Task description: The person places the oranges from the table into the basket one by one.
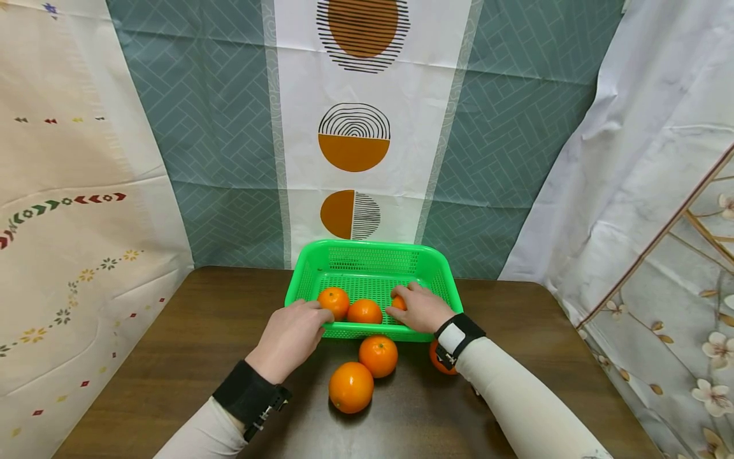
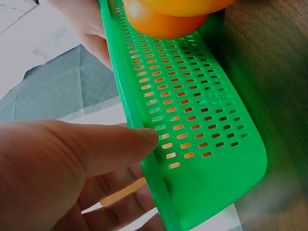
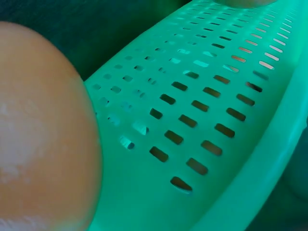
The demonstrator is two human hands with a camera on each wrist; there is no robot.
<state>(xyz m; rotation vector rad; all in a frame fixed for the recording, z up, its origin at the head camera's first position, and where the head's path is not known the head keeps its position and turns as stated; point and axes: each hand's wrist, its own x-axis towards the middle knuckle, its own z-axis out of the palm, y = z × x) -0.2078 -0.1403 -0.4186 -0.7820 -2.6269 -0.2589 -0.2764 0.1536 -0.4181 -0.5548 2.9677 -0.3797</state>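
Note:
A green plastic basket (image 1: 344,331) with slotted walls stands at the back of the table. At its front left corner my left hand (image 1: 294,336) grips the rim, the thumb (image 2: 130,142) on the outer side and the fingers behind the wall. My right hand (image 1: 423,310) reaches over the front rim and holds an orange (image 1: 399,303) inside the basket, its fingers partly covering it. Left of that hand, two more oranges lie in the basket: one orange (image 1: 334,302) near my left fingertips, another orange (image 1: 364,312) beside it.
On the brown wooden table (image 1: 201,357), two oranges lie before the basket: one orange (image 1: 378,356) close to its front wall, a nearer orange (image 1: 351,387). Another orange (image 1: 440,361) is partly hidden under my right wrist. A patterned cloth (image 1: 229,127) hangs behind.

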